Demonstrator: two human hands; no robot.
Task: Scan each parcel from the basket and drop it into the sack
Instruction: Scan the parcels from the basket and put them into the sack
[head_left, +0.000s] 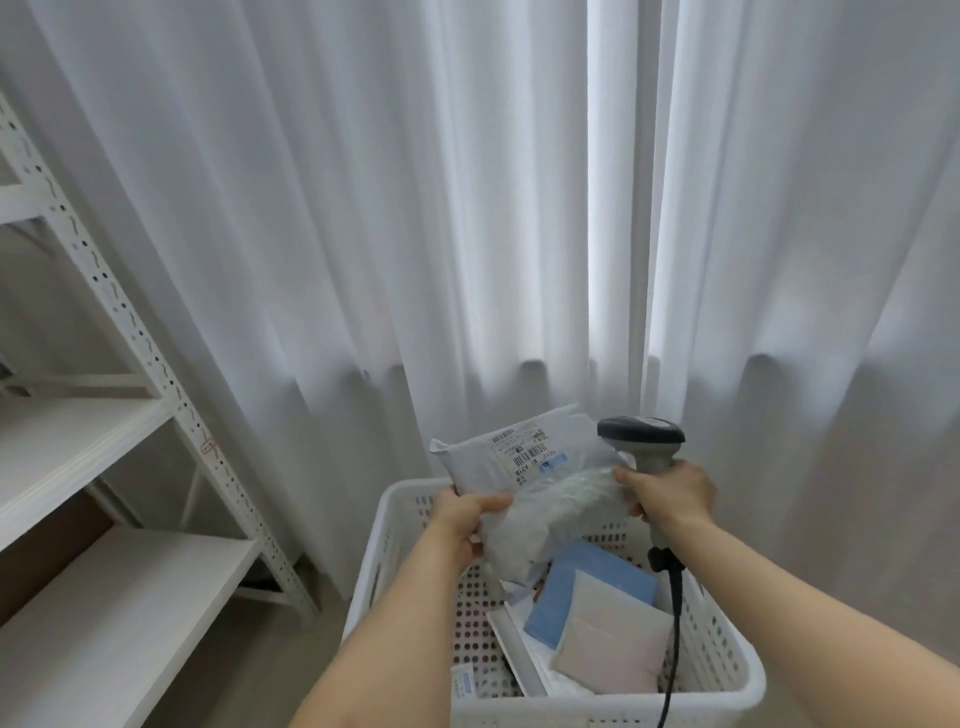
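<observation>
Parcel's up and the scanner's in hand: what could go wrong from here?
1. The right hand grips the grey handheld scanner and also touches the crinkled grey plastic mailer parcel, so the scanner's head may not line up with the white barcode label.
2. The black scanner cable hangs into the white perforated plastic basket and may snag.
3. No sack is in view.

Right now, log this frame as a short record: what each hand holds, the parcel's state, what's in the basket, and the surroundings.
left hand: grips the grey parcel at its left edge
right hand: holds the scanner by its handle, fingers also touching the parcel
parcel state: held above the basket, label facing the camera
basket: white, holds a blue parcel, a pale pink parcel, and others
sack: not in view
surroundings: white curtain, shelves at left
</observation>
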